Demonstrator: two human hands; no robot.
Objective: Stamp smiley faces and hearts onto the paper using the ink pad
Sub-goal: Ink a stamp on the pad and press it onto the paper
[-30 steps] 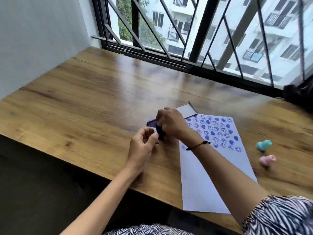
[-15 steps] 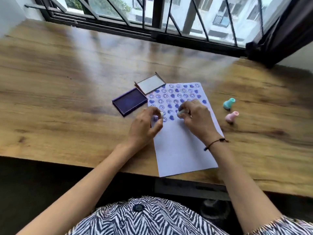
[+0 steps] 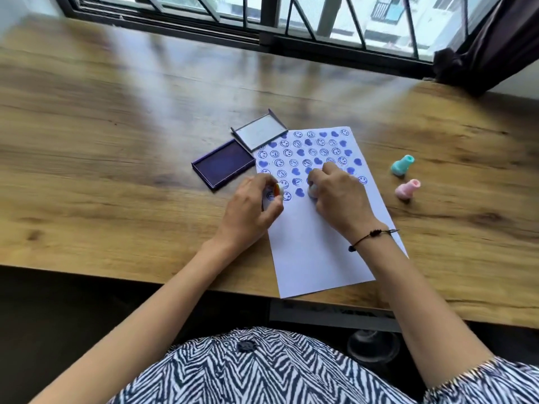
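Note:
A white sheet of paper (image 3: pixel 315 246) lies on the wooden table, its upper half covered with blue smiley faces and hearts. My left hand (image 3: pixel 250 208) grips a small stamp (image 3: pixel 278 189) at the paper's left edge, beside a printed smiley. My right hand (image 3: pixel 341 199) presses another small pale stamp (image 3: pixel 312 191) down on the paper in the lowest printed row. The open ink pad (image 3: pixel 223 164) with its dark blue surface sits just left of the paper, its lid (image 3: pixel 259 132) tilted back onto the paper's top corner.
Two spare stamps lie on the table right of the paper: a teal one (image 3: pixel 402 165) and a pink one (image 3: pixel 407 188). A barred window (image 3: pixel 291 21) runs along the far edge, with a dark curtain (image 3: pixel 484 48) at the right. The table's near edge (image 3: pixel 116 275) is close to my body.
A second ago both hands were at the ink pad. They have moved onto the paper, where each stamp now sits in the lowest printed row. The camera has tilted down.

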